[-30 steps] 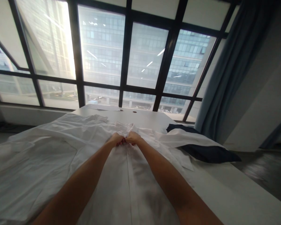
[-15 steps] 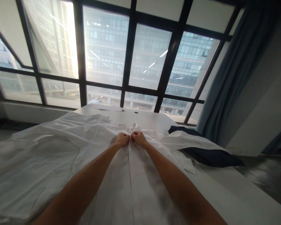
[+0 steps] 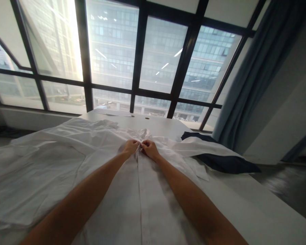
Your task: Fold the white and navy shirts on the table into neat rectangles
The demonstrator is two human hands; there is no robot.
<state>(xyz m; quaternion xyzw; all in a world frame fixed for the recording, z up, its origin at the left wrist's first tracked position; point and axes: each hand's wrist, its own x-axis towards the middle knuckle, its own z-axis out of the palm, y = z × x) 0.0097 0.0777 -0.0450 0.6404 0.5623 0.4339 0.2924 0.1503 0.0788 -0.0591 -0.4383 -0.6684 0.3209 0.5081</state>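
A white shirt point(image 3: 127, 200) lies front up along the table, its button placket running straight away from me. Near its collar end, my left hand point(image 3: 131, 146) pinches the placket edge. Close beside it, my right hand point(image 3: 149, 148) is closed on the other side of the same placket, fingertips almost meeting the left ones. The fabric bunches around the collar just beyond both hands. Any button between the fingers is too small to make out. One sleeve point(image 3: 209, 147) stretches out to the right.
More white cloth point(image 3: 35, 180), apparently another garment, spreads on the left. Dark navy cloth point(image 3: 224, 164) lies under the right sleeve. White paper point(image 3: 114, 112) rests at the far end of the white table point(image 3: 247, 200). Beyond are windows and a blue-grey curtain point(image 3: 244, 92).
The view has tipped slightly downward, so the windows sit higher. Both hands stay at the placket near the collar, with the fingers shifted only a little.
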